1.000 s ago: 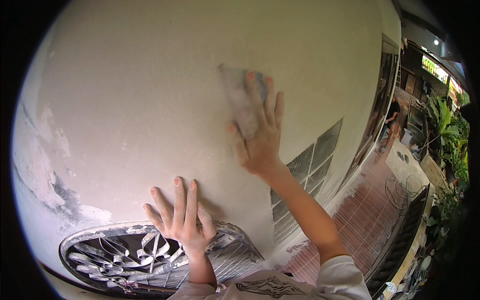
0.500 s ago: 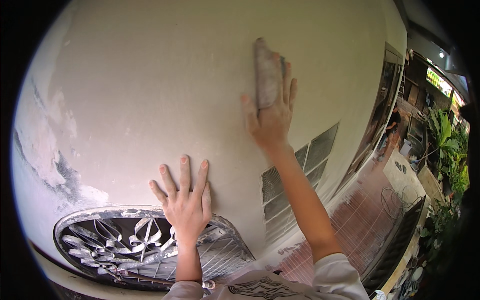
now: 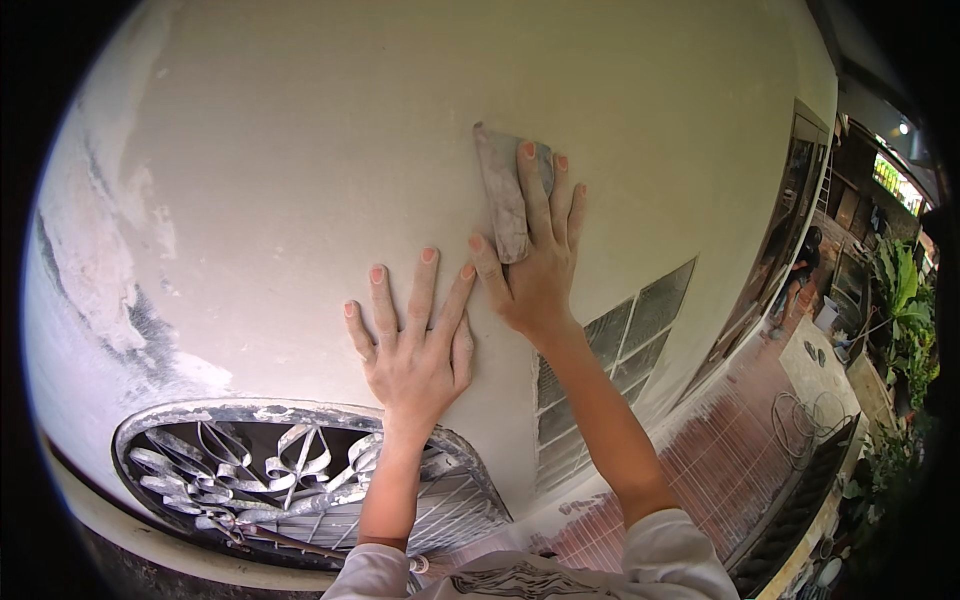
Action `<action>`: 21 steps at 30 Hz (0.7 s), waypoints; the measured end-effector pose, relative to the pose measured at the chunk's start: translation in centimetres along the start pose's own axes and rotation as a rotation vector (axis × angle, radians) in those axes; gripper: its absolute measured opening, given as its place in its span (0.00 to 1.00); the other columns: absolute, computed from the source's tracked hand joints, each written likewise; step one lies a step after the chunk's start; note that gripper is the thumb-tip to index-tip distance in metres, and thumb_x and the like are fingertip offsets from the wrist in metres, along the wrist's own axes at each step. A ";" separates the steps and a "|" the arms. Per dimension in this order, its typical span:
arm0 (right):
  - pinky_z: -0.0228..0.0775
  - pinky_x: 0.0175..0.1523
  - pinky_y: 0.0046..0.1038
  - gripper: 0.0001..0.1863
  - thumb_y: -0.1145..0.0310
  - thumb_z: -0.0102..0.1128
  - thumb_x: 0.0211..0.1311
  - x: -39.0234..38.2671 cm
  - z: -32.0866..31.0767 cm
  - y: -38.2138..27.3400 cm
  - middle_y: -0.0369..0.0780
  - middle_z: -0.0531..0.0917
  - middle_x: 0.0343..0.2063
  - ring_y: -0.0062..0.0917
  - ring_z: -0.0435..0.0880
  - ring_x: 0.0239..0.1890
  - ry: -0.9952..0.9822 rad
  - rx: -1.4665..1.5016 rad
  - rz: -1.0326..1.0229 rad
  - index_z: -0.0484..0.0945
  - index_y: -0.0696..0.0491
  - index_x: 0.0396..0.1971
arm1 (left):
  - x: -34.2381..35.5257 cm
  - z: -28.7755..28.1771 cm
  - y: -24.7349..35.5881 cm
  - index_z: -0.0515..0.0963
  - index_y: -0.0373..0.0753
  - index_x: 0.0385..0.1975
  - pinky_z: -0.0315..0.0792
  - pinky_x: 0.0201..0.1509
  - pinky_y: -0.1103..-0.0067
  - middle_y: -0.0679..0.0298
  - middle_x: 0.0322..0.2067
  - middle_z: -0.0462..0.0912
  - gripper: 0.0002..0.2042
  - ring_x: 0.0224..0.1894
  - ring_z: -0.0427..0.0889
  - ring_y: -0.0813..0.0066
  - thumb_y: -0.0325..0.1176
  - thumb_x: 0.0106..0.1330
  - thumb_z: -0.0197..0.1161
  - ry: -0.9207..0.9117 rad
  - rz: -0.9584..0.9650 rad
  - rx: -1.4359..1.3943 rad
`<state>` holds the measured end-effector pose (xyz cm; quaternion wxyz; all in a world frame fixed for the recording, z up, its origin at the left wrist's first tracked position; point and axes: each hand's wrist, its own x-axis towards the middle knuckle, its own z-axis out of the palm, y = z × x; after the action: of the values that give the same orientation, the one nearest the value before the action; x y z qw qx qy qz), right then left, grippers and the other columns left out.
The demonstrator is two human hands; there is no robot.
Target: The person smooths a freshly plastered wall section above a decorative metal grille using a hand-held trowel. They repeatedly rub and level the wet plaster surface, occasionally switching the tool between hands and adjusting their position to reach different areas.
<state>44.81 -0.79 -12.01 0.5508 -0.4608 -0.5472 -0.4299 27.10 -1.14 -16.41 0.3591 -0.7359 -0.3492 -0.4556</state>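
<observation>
Pale plastered wall (image 3: 290, 200) fills much of the view, with a scrollwork metal grille (image 3: 292, 466) at lower left and a paned window (image 3: 660, 297) at right. The left hand (image 3: 415, 355) lies flat on the wall, fingers spread and free; the right hand (image 3: 540, 275), slightly higher, holds a creased grey sheet (image 3: 502, 195) against it.

the wall (image 3: 300, 200) is coated in a matt, mostly smooth finish, broken by rough, chalky patches at left. the sheet (image 3: 503, 200) is creased and dulled by dust; whether it is made of paper or cloth cannot be told. the scrolled grille (image 3: 300, 470), apparently metal, is covered in uneven, flaking paint. the window panes (image 3: 662, 295) are dulled like dusty glass; the shirt (image 3: 670, 550) is made of matt cloth.
</observation>
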 end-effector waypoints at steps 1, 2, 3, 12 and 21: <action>0.32 0.75 0.59 0.36 0.49 0.52 0.71 0.4 -0.1 0.2 0.45 0.59 0.75 0.53 0.49 0.77 0.021 -0.022 -0.115 0.60 0.51 0.73 | 0.1 0.1 0.0 0.75 0.67 0.64 0.29 0.80 0.55 0.73 0.72 0.65 0.23 0.78 0.52 0.53 0.44 0.68 0.53 0.019 0.013 0.011; 0.33 0.75 0.59 0.36 0.49 0.52 0.71 0.6 -0.2 0.3 0.46 0.59 0.74 0.53 0.49 0.77 -0.009 0.001 -0.034 0.61 0.52 0.73 | 0.1 0.1 0.0 0.75 0.66 0.64 0.29 0.80 0.55 0.71 0.72 0.64 0.23 0.78 0.50 0.52 0.44 0.69 0.52 0.025 0.025 0.020; 0.33 0.75 0.59 0.36 0.49 0.51 0.70 0.9 -0.1 0.5 0.46 0.59 0.74 0.53 0.49 0.77 0.015 0.014 -0.019 0.61 0.53 0.73 | 0.1 0.2 0.0 0.75 0.65 0.65 0.29 0.80 0.55 0.70 0.73 0.64 0.23 0.78 0.49 0.51 0.44 0.70 0.51 0.030 0.038 0.030; 0.33 0.76 0.58 0.34 0.50 0.50 0.71 0.5 -0.8 -0.2 0.45 0.59 0.75 0.51 0.48 0.77 -0.037 -0.021 -0.046 0.63 0.54 0.71 | -0.3 0.5 -0.1 0.71 0.55 0.69 0.30 0.80 0.55 0.69 0.72 0.65 0.26 0.78 0.50 0.51 0.43 0.69 0.52 0.033 0.035 0.013; 0.38 0.74 0.61 0.32 0.58 0.48 0.71 -0.5 -0.4 -0.6 0.42 0.59 0.75 0.52 0.50 0.77 0.010 0.033 0.086 0.60 0.51 0.73 | -0.2 1.0 -0.3 0.63 0.41 0.71 0.30 0.80 0.56 0.69 0.71 0.67 0.31 0.78 0.50 0.52 0.41 0.68 0.53 0.102 0.042 -0.063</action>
<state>44.35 -1.34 -12.43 0.5789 -0.4726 -0.5312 -0.3992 27.17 -0.16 -16.90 0.3625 -0.7299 -0.3003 -0.4956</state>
